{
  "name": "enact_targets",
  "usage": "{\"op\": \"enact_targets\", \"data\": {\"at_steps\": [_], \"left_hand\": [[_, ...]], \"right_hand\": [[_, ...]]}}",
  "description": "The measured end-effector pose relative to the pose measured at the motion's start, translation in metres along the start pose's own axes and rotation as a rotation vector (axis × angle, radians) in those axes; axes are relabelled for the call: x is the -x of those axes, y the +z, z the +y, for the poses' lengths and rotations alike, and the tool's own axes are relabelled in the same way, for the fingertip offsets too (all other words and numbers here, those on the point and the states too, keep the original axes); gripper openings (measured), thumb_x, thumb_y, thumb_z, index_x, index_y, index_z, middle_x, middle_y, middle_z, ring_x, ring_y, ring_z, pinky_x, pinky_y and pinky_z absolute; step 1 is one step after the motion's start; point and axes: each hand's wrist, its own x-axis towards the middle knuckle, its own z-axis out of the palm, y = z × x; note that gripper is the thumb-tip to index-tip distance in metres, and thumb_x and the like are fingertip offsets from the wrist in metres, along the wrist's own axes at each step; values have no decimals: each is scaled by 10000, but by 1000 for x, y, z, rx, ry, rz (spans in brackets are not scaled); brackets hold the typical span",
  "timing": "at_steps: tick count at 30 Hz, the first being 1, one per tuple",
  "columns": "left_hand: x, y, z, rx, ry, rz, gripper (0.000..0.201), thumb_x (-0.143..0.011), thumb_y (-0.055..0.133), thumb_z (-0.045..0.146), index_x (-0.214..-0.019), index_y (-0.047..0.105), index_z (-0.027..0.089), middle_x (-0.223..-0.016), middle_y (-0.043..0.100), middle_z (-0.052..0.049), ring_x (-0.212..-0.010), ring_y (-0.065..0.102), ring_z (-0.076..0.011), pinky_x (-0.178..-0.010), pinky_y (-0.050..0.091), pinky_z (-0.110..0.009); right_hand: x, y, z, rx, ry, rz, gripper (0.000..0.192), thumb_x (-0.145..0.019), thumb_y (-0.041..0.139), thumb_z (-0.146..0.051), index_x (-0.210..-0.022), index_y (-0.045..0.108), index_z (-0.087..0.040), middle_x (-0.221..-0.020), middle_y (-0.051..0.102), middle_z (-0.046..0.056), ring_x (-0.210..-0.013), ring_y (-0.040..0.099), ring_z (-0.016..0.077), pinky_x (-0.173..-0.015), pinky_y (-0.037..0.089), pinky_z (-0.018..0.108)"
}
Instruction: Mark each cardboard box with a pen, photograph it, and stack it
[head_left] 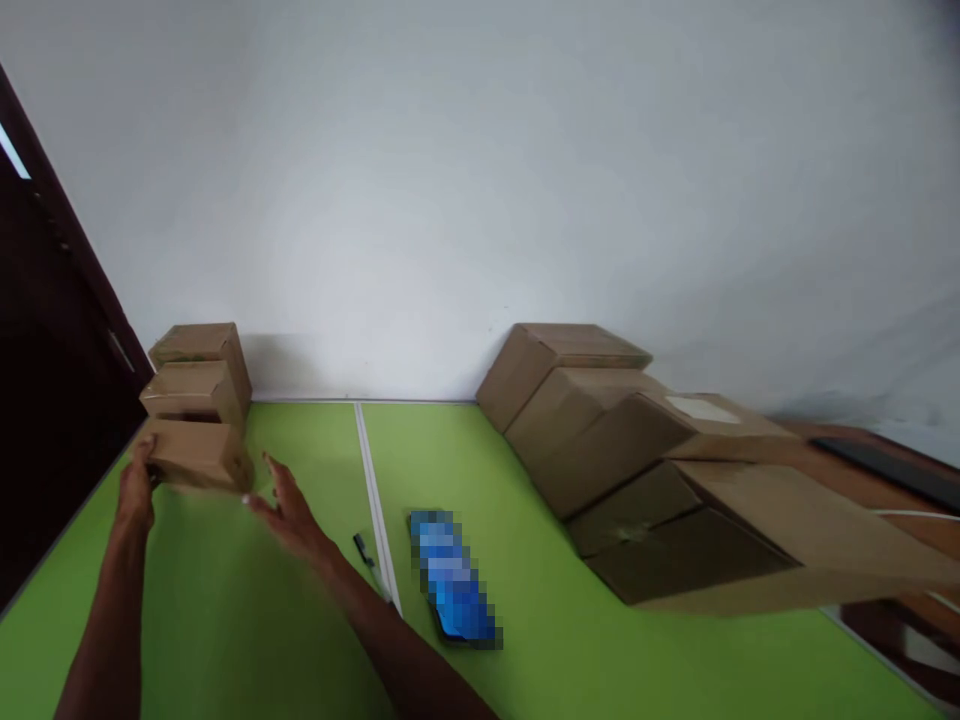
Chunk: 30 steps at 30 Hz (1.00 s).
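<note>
Right forearm [390, 625], held box [191, 452], long axis crosswise

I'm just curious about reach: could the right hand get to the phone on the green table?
Probably yes: the right hand looks empty, and nothing tall stands between it and the phone.

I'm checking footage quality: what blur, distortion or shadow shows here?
In the head view: right hand blurred, phone pixelated, nearest right-side box stretched toward the edge; same head view: soft shadow on the wall beside the left boxes.
</note>
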Motion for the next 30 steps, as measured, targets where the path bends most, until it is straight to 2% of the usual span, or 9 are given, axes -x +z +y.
{"op": "enact_targets", "data": {"at_steps": [3,6,10,15,20,23,25,27,30], "left_hand": [[51,-13,-20,-33,-1,-94,666,-1006,575,770,-1237,767,176,-1384,739,-184,-1337,693,-372,-1194,535,-632],[109,-32,-42,-92,16,-163,872,-817,587,963,-1192,779,200,-1446,717,-211,-1370,663,-437,-1246,461,-708],[176,-57,-59,-162,24,-224,978,-657,757,950,-1303,746,216,-1493,683,-218,-1241,700,-459,-1115,539,-771],[230,-76,-40,-398,605,-303,703,-1003,620,669,-1606,617,308,-1498,655,-171,-1311,660,-406,-1057,599,-668],[267,-58,16,-463,1051,-307,813,-988,754,491,-1733,449,383,-1578,584,-152,-1436,585,-383,-1066,601,-564],[279,-38,44,-368,1125,-352,1167,-892,825,664,-1830,218,326,-1865,253,-181,-1698,283,-478,-1269,417,-711],[278,-28,56,-382,1213,-417,1165,-901,770,761,-1833,217,334,-1924,122,-131,-1763,111,-469,-1365,248,-719],[270,-21,60,-413,1293,-485,1052,-941,688,804,-1810,309,347,-1903,234,-118,-1769,124,-447,-1395,176,-687],[246,-19,52,-401,1265,-536,985,-968,549,887,-1762,411,320,-1772,466,-163,-1665,388,-443,-1335,331,-646]], "right_hand": [[-14,19,11,35,-17,-9,1180,-868,925,-557,-1793,281,-207,-1801,398,245,-1682,382,405,-1371,350,593],[14,7,24,25,-61,47,995,-907,878,-538,-1738,408,-255,-1721,504,214,-1618,458,397,-1355,364,609],[71,-30,19,-158,8,19,757,-889,882,-529,-1557,621,-289,-1509,698,151,-1488,609,382,-1255,492,590],[113,-76,-18,-488,194,60,705,-824,907,-698,-1355,762,-258,-1311,824,88,-1300,740,341,-1175,558,496],[146,-114,-43,-514,345,250,853,-607,903,-956,-1120,848,-276,-1341,828,90,-1404,674,344,-1213,523,446],[163,-130,-51,-526,461,182,887,-522,942,-953,-1044,855,-241,-1270,836,112,-1335,712,345,-1164,554,437],[168,-135,-54,-534,516,91,909,-515,935,-962,-1017,854,-208,-1195,842,117,-1246,749,339,-1123,574,443],[171,-136,-55,-526,544,-9,905,-563,908,-971,-1009,856,-185,-1126,849,110,-1158,778,323,-1098,589,446],[175,-129,-53,-579,535,-70,880,-649,879,-960,-1080,863,-192,-1129,863,102,-1120,807,304,-1106,600,440]]}}
